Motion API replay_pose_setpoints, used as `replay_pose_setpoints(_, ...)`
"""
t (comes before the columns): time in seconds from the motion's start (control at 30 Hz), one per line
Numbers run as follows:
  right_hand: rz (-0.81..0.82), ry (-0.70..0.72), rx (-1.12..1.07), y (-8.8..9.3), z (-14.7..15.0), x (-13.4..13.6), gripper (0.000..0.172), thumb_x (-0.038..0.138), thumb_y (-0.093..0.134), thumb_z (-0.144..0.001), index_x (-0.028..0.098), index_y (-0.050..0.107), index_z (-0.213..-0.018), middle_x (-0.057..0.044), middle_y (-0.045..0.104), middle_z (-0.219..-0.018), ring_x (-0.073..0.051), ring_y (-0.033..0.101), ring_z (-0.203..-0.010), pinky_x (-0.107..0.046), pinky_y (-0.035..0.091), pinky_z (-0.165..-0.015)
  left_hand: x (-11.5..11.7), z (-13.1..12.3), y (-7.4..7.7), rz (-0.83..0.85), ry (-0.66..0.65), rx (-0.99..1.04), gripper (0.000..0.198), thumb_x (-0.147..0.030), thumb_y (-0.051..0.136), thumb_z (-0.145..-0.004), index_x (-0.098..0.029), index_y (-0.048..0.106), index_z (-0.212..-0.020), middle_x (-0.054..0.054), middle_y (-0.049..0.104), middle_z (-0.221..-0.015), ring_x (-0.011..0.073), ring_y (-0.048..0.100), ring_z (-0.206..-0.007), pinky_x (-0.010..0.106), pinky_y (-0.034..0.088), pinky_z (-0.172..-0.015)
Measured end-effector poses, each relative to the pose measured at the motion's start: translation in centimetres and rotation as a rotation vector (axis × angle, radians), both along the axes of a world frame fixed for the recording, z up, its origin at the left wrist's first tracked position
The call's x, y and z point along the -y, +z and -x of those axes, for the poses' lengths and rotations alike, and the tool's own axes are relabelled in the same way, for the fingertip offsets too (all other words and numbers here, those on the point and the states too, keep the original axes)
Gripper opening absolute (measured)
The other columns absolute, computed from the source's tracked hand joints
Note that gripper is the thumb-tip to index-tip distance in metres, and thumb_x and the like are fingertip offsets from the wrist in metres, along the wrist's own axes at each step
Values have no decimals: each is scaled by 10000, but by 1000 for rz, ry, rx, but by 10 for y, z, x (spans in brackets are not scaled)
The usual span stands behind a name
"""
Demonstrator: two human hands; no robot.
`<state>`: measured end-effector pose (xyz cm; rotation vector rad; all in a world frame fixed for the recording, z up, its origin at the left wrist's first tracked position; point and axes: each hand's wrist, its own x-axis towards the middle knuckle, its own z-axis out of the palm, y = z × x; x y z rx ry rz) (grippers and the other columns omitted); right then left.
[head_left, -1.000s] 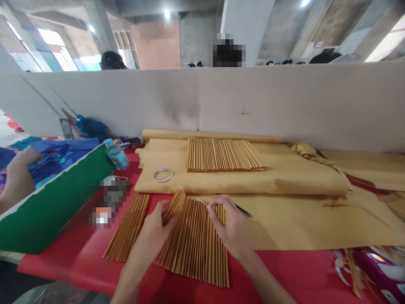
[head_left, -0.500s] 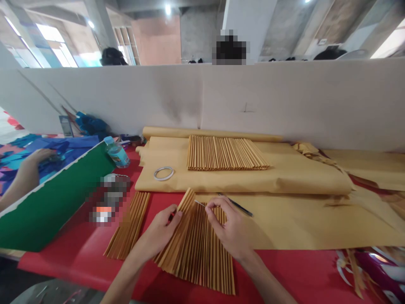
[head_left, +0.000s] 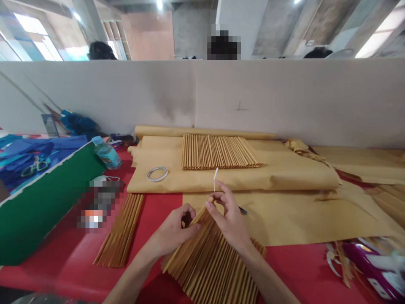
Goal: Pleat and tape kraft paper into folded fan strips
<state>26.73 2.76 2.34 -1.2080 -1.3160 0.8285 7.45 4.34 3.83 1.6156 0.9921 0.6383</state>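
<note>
A fan of pleated brown paper (head_left: 218, 261) lies slanted in front of me, its lower folds spread over the red table. My left hand (head_left: 177, 226) is closed on its left edge, thumb on top and fingers curled behind. At the upper corner of the folds, my right hand (head_left: 229, 215) pinches the paper between thumb and fingers. A narrow white strip (head_left: 215, 179) sticks up from behind the right fingertips; where its lower end sits is hidden. Another, narrower pleated paper piece (head_left: 122, 230) rests left of my left hand.
Behind, a wide pleated piece (head_left: 221, 152) and a tape roll (head_left: 157, 174) lie on brown paper (head_left: 294, 173). A dark pen-like tool (head_left: 243, 210) is partly hidden by my right hand. Leftward are a bottle (head_left: 106, 153), green board (head_left: 63, 202) and scissors (head_left: 34, 166). A white partition (head_left: 126, 93) stands behind.
Both hands and the pleated paper have shifted right, and the paper's lower end swung right. The right hand now pinches the fold tops, with the white strip upright. A co-worker's hand left the far left.
</note>
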Motion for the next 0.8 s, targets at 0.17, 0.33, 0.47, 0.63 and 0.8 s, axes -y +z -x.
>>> replay_pose_setpoints(0.17,12,-37,-37,-3,-4,-5,635,465,665,-930,285,410,-1483,-35,643,-1040,-218,613,-989,-450,467,-989,-11,-8,6,151,-89,139,308,-463,698,-858,-172,623,-924,-13,544,-816,140,465,-741,268,359,-685)
replay_pose_setpoints(0.33,22,-57,-79,-5,-5,-8,659,465,673,-926,305,402,-1505,-37,649,-1068,-213,634,-1001,-441,495,-998,-23,-19,4,176,-75,166,333,-490,703,-851,-167,626,-827,-27,521,-736,121,425,-674,256,335,-633)
replay_pose_setpoints(0.47,1,-162,-117,2,-12,-9,688,491,706,-891,358,437,-1511,-81,524,-1443,-255,569,-1279,-434,517,-1029,-25,-28,-13,177,-5,239,330,-464,723,-824,-163,594,-781,-25,526,-713,118,442,-676,250,344,-637)
replay_pose_setpoints(0.63,17,-231,-134,8,-20,-9,329,504,736,-867,286,739,-1114,-76,664,-1264,-257,612,-1198,-413,519,-1005,-16,-34,-26,203,88,320,355,-484,738,-814,-165,584,-799,-30,534,-717,109,468,-656,237,367,-623)
replay_pose_setpoints(0.8,10,-154,-274,4,-16,-9,263,437,815,-814,256,708,-971,-21,704,-924,-177,654,-866,-341,549,-842,-10,-34,-25,152,148,335,335,-472,742,-821,-167,606,-802,-18,567,-744,117,513,-674,241,409,-643)
